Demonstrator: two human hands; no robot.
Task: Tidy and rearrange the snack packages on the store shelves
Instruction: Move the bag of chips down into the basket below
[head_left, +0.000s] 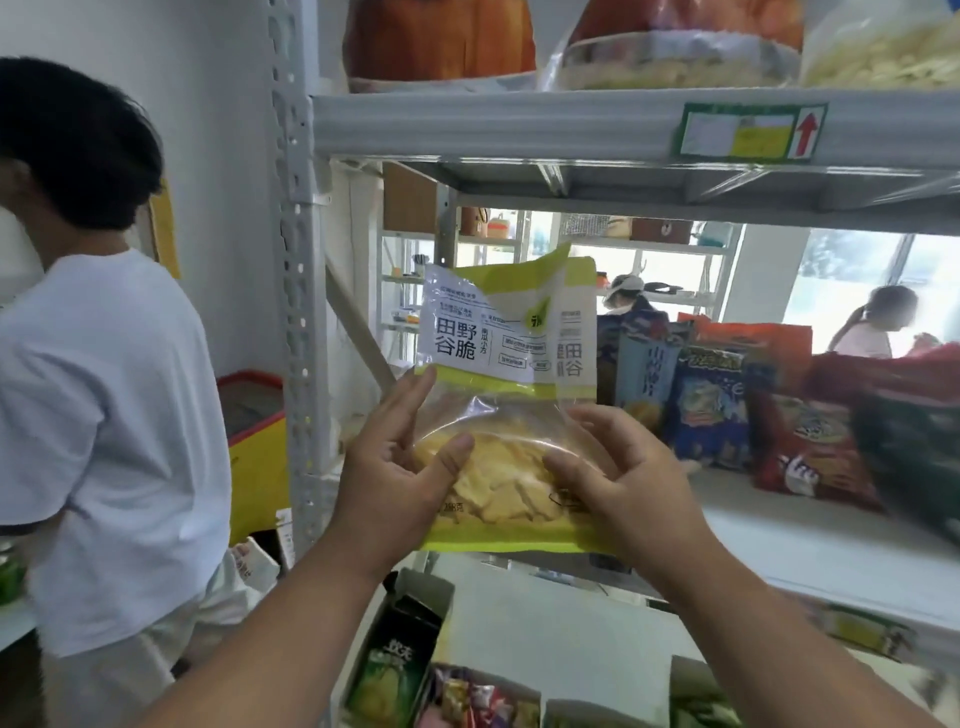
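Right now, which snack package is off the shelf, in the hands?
The green-and-white package with yellow crisps, held by left hand and right hand; the blue and red packages stand shelved.

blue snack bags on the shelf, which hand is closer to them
Right. The right hand grips the green bag's right side, just left of the blue bags. The left hand grips the bag's left side, farther away.

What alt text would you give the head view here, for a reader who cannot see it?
Both hands, left hand and right hand, hold a green-and-white snack bag of yellow crisps upright in front of a grey metal shelf. Other snack packages stand on that shelf to the right, and a person in a white shirt stands at left.
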